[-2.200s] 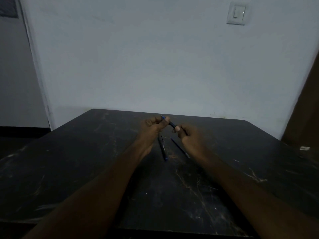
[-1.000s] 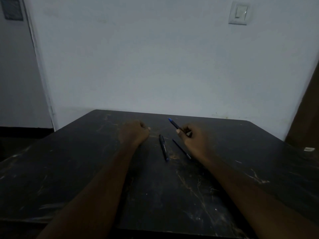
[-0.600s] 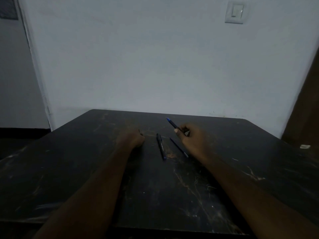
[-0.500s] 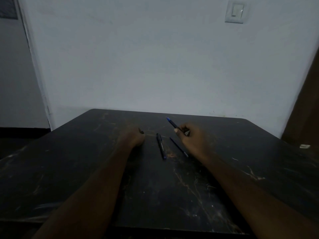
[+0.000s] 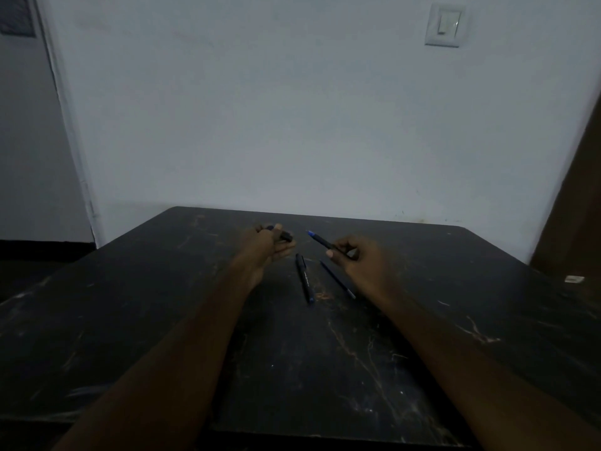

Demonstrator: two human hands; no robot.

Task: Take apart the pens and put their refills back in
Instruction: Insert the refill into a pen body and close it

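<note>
We hold the two halves of one pen apart, above the spare pen on the table.

The pen body (image 5: 322, 241) sits pinched in our right hand (image 5: 361, 258), up and to the right of the spare pen (image 5: 304, 278), its long axis slanting up-left so the blue end points at our left hand (image 5: 270, 247). That hand is curled narrow around a short dark piece (image 5: 283, 236), probably the cap or front section, up and to the left of the spare pen. A thin loose refill (image 5: 337, 279) lies just right of the spare pen, nearest our right hand. We judge the next move brings the two held parts together end to end. The dark table (image 5: 130, 320) carries everything.
</note>
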